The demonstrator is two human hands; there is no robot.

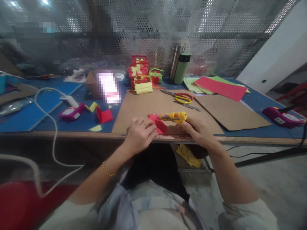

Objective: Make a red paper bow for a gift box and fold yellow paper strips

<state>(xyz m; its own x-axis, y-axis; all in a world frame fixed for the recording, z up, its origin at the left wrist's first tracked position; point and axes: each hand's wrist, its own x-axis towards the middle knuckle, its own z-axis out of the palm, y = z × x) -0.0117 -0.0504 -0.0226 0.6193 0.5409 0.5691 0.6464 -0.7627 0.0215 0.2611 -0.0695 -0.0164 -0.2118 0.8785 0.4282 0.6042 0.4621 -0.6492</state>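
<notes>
My left hand (141,132) is closed on a red paper piece (161,127) at the front edge of the brown cardboard (134,107). The piece has a bow-like shape at its upper left, and my fingers hide part of it. In my right hand (198,131) is a yellow glue gun (173,117), lying nearly level with its tip pointing left. Its tip is at the red paper; whether it touches cannot be made out. Beyond my hands lie scissors (183,97) with red and yellow handles and a grey craft knife (188,105).
Small red, yellow and green paper bags (143,88) stand at the back beside a green flask (182,68). Coloured sheets (220,88) lie on the right, near a purple device (283,117). Left are a lit phone (109,86), another purple device (71,112) and a white cable (54,137).
</notes>
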